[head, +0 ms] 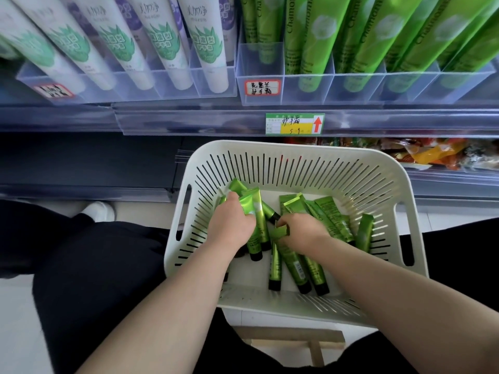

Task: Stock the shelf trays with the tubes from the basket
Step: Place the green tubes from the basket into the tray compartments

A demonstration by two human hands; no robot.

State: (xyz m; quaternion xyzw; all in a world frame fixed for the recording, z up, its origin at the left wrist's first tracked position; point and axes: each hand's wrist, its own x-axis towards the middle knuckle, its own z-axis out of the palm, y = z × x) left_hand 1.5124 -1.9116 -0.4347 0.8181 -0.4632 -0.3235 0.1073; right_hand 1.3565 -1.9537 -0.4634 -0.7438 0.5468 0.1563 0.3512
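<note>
Now gathering — my left hand grips several tubes, my right hand pinches one in the basket — next, probably a lift to the tray.

White tubes, green shelf tubes: upper ends cut off by top edge. Left tray label: blurred, unreadable. Price tag: small print illegible. Left hand, right hand: fingertips partly hidden among basket tubes.
</note>
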